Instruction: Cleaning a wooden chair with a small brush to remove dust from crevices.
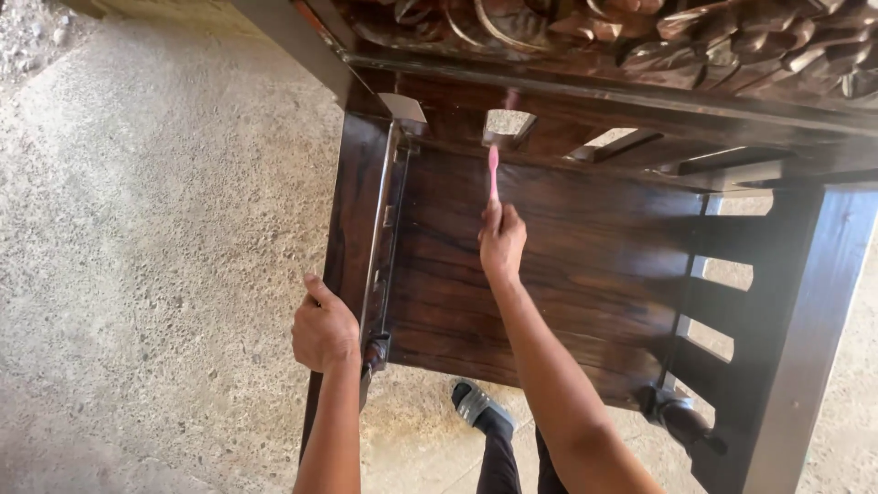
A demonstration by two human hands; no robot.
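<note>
A: What is held, and where in the frame?

B: A slim pink brush (493, 174) is pinched in the right hand (501, 240), just above the middle of the frame, its tip raised toward a slot in the back rail of a dark wooden seat (549, 265). The left hand (324, 329) is closed over the near armrest (352, 210) at lower left, thumb laid on top.

A: How would the brush be judged to handle?

B: Light and thin, probably stiff plastic with a soft tip. It is best taken low on the handle, as it is gripped now, so that the tip stays free.

A: And the seat?

B: It is judged heavy and rigid, with a glossy, possibly slippery surface. The armrest offers a firm hold; the carved panel (640, 27) along the top edge looks more delicate.

A: Any packages, labels or signs?

B: None can be seen. Only rough concrete floor (137, 229) at left and a sandalled foot (480, 407) at bottom centre are shown.
</note>
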